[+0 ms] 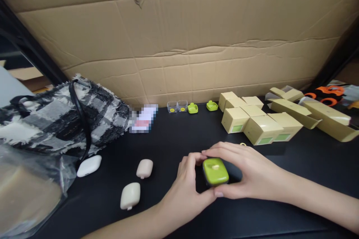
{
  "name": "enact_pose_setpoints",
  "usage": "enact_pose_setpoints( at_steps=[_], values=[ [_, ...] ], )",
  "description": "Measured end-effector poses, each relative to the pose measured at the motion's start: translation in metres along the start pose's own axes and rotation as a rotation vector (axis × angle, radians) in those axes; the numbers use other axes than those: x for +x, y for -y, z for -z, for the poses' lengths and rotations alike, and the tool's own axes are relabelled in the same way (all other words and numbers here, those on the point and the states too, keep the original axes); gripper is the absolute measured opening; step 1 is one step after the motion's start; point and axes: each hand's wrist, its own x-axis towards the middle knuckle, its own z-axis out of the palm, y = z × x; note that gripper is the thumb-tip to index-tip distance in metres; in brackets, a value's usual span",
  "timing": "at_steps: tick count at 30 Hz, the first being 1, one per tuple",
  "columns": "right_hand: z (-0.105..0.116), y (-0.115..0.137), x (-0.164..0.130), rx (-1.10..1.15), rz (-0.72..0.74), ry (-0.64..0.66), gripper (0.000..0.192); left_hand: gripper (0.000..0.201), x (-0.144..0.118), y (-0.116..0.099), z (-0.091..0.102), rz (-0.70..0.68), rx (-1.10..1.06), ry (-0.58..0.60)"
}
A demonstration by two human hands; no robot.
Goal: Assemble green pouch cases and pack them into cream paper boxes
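Holding a small green case point(215, 171) between them, both hands meet just above the black table point(174, 134), low and a little right of centre in the head view. The left hand point(186, 186) comes in from the lower left with its fingers curled narrowly; its fingertips press against the case's left edge and its thumb lies along the near side. The right hand point(246, 173) reaches in from the right, its fingers arched over the far edge of the case and its thumb tucked under the near right corner, so the hand is closed in a loose pinch on the case rather than spread wide. The case sits tilted slightly, its glossy green lid facing up with a small yellowish mark near the middle of it, and a darker rim shows around the lid.

To the left of the hands lie three pale rounded cases, well apart from the green one: a white case point(89, 165) beside a clear plastic bag point(30, 190), a beige case point(144, 168) nearer the left hand, and a cream case point(130, 196) closest to the table's front edge. A black-and-white tweed bag point(56, 119) rests at the far left. Behind the hands stands a cluster of small yellow boxes point(258, 121), and near the cardboard wall point(179, 37) are two clear pots point(177, 106) and two green pieces point(202, 107).
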Motion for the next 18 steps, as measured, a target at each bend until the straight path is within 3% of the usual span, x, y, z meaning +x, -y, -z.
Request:
enact_pose_setpoints(
  at_steps=[6, 11, 14, 16, 18],
  values=[
    [0.000, 0.001, 0.000, 0.002, 0.041, -0.022, 0.012, 0.041, -0.001, 0.001, 0.001, 0.019, 0.019, -0.003],
    [0.011, -0.003, 0.001, 0.053, 0.044, -0.043, 0.024, 0.042, -0.002, 0.002, 0.001, 0.031, 0.035, 0.014],
    [0.037, -0.013, 0.002, -0.026, -0.024, -0.329, 0.022, 0.038, -0.002, 0.004, 0.003, 0.000, 0.089, -0.042],
    [0.061, -0.025, 0.003, -0.213, -0.166, -0.562, 0.019, 0.036, -0.001, 0.004, 0.005, -0.041, 0.159, -0.095],
    [0.087, -0.041, 0.001, -0.342, -0.308, -0.673, 0.022, 0.038, 0.001, 0.003, 0.007, -0.066, 0.211, -0.123]
  ],
)
